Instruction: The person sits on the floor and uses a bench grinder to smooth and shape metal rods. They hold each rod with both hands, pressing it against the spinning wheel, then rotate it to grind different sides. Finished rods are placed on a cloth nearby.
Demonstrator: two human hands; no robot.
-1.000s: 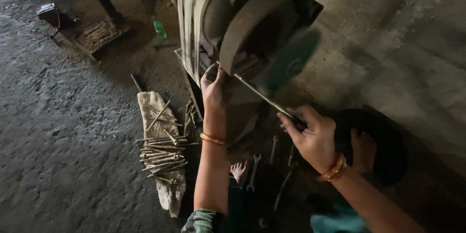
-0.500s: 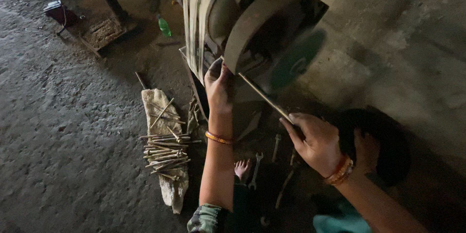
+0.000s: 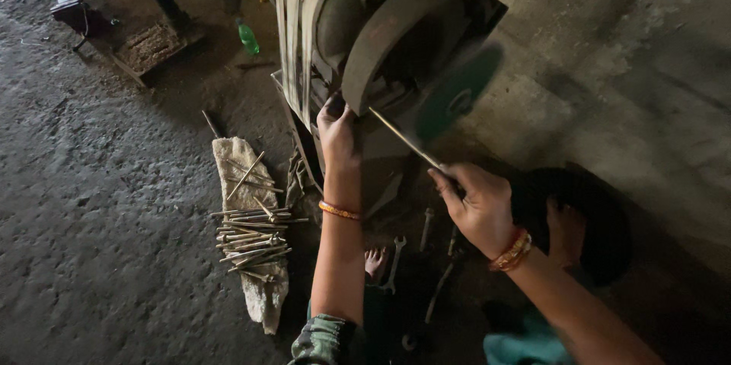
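Gripping a thin metal rod (image 3: 407, 140) in the closed right hand (image 3: 478, 209), left hand (image 3: 337, 133) curled against the grinder (image 3: 396, 38), rod pile (image 3: 251, 239) nearby

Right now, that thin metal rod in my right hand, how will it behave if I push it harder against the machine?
The rod looks long and slim, so it may flex. The right hand grips only its near end, so the tip could skid.

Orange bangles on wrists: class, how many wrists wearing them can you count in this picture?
2. One thin orange bangle circles the left wrist, which reaches up to the grey grinding machine. A thicker orange-and-gold bangle stack sits on the right wrist. None appears hidden.
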